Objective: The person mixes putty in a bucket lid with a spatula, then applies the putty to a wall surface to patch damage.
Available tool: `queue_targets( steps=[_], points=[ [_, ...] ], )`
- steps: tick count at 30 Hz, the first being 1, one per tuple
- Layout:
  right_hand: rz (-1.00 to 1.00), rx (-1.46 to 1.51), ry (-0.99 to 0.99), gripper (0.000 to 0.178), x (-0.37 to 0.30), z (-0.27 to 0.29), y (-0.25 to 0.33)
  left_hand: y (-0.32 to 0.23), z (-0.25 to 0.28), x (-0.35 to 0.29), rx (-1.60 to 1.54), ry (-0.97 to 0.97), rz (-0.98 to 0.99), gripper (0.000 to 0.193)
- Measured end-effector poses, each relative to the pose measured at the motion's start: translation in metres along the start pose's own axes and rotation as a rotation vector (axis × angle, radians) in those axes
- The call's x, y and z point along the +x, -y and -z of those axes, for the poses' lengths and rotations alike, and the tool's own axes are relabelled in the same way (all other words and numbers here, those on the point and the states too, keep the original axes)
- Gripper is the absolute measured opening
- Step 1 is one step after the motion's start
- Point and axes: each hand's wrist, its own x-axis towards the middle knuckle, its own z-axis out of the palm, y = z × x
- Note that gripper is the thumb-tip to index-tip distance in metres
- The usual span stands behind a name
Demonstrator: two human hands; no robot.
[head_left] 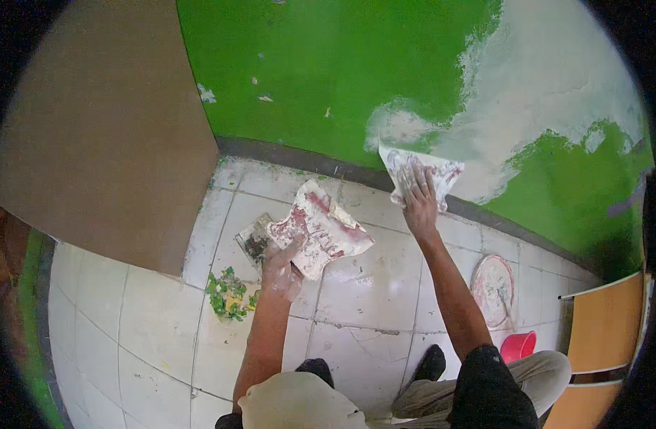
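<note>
One board, smeared white and red, is gripped in my left hand, thumb over its near corner, above the floor; my right hand, fingers extended, holds a white sheet at the green wall's lower edge. Green chips lie beside my left hand; a tub sits near the floor's wall edge.

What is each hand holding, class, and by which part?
The left hand holds a red-and-white sheet by its lower left edge in the picture. The right hand holds a smeared white sheet near its lower edge, fingers spread over its face.
</note>
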Motion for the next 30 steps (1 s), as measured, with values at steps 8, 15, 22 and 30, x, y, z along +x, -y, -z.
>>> queue_targets(
  steps=[8, 15, 22, 30],
  points=[
    [-0.316, 0.206, -0.546, 0.061, 0.071, 0.018, -0.012, 0.022, -0.006, 0.021, -0.051, -0.023, 0.019, 0.057],
    [-0.118, 0.29, -0.179, 0.054, 0.004, -0.093, 0.011, 0.05, -0.024, 0.049, -0.144, 0.018, 0.029, 0.045],
    [-0.355, 0.261, -0.501, 0.057, 0.037, -0.018, 0.001, 0.031, 0.008, 0.048, -0.083, -0.071, 0.006, 0.048],
    [-0.082, 0.173, -0.353, 0.048, 0.086, -0.087, 0.048, 0.025, 0.036, 0.049, -0.149, -0.031, -0.016, 0.048]
  ],
)
